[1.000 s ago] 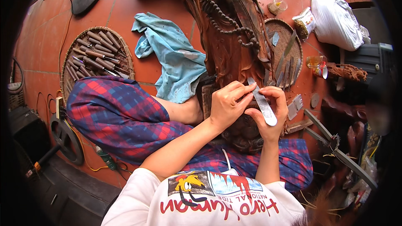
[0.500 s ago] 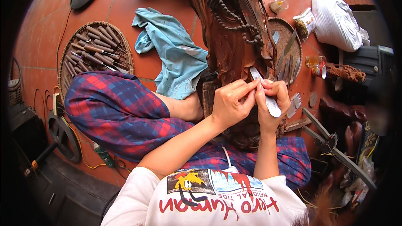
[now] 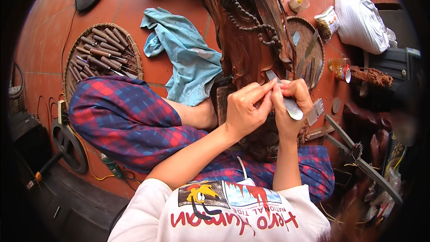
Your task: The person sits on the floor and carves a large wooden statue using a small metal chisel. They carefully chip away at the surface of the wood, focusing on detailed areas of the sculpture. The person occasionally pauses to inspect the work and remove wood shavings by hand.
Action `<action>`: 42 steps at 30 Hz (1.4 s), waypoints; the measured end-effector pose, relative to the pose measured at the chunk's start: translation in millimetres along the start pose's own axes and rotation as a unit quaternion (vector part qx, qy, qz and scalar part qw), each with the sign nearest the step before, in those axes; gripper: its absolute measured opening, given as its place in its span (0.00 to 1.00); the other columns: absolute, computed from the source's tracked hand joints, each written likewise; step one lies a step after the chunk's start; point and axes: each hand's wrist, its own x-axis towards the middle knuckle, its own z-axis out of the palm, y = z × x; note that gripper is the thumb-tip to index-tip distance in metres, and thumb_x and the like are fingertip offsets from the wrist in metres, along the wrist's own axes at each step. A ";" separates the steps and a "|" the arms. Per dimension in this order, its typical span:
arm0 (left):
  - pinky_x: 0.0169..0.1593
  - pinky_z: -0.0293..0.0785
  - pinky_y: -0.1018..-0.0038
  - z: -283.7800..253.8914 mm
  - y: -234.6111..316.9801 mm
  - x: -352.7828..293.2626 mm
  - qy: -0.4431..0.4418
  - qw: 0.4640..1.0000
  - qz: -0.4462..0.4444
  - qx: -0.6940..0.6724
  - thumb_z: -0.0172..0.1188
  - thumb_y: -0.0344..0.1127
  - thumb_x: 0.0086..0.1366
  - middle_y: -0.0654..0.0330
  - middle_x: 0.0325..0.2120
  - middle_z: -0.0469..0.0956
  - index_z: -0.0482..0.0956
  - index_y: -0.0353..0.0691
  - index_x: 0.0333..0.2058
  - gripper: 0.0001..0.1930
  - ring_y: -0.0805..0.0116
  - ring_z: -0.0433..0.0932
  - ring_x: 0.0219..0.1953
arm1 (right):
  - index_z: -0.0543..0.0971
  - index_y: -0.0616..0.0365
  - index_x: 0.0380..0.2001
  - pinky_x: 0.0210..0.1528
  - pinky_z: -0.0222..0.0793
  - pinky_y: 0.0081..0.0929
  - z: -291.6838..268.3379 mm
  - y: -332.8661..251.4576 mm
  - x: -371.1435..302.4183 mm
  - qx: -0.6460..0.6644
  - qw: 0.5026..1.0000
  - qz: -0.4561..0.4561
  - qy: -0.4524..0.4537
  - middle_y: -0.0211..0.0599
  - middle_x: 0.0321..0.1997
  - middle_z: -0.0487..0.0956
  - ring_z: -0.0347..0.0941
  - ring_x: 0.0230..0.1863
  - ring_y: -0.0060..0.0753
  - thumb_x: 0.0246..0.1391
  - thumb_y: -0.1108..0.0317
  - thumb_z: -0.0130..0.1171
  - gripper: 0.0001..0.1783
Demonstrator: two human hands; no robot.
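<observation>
A carved reddish-brown wooden statue [image 3: 255, 54] with draped folds and a beaded string stands before my crossed legs. My right hand [image 3: 293, 103] wraps around a flat metal scraper blade [image 3: 294, 110], whose rounded end pokes out below the fingers. The blade's other end lies close against the lower folds of the carving; whether it touches, I cannot tell. Pinched closed beside the right thumb, my left hand [image 3: 248, 110] has its fingertips at the middle of the same blade. The fingers cover that part of it.
To the left, a round woven tray [image 3: 136, 56] holds several wooden-handled chisels [image 3: 105, 47]. A light-blue cloth [image 3: 183, 49] lies on the tiles. Behind the statue at right sits another tray [image 3: 319, 45] with flat blades; a glass [image 3: 339, 65], white sack [image 3: 360, 22] and metal bars [image 3: 376, 175] are further right.
The blade has tilted a little and looks darker, its rounded end slightly further right. Both hands have shifted a little, still gripping it.
</observation>
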 end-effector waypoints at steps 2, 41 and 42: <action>0.26 0.74 0.69 1.9 -8.5 -6.5 -0.006 1.000 0.014 -0.007 0.64 0.27 0.60 0.53 0.24 0.80 0.86 0.38 0.47 0.16 0.60 0.79 0.22 | 0.70 0.62 0.21 0.36 0.72 0.28 1.2 5.4 -9.4 -0.008 1.000 -0.019 0.004 0.39 0.26 0.75 0.77 0.32 0.34 0.46 0.83 0.68 0.14; 0.26 0.73 0.71 3.8 -4.9 -19.6 -0.045 0.999 -0.012 -0.007 0.64 0.27 0.59 0.56 0.21 0.75 0.82 0.40 0.55 0.23 0.65 0.76 0.20 | 0.69 0.63 0.19 0.34 0.70 0.24 -22.1 -2.5 4.3 -0.037 0.993 0.009 -0.109 0.35 0.25 0.73 0.75 0.29 0.28 0.45 0.84 0.67 0.15; 0.26 0.73 0.70 3.4 -4.6 -13.2 -0.039 0.999 -0.001 -0.009 0.64 0.28 0.59 0.57 0.21 0.75 0.83 0.40 0.54 0.22 0.64 0.77 0.20 | 0.69 0.63 0.19 0.35 0.70 0.23 -19.7 -2.0 9.3 -0.035 0.993 0.013 -0.110 0.35 0.25 0.73 0.74 0.30 0.27 0.45 0.84 0.67 0.15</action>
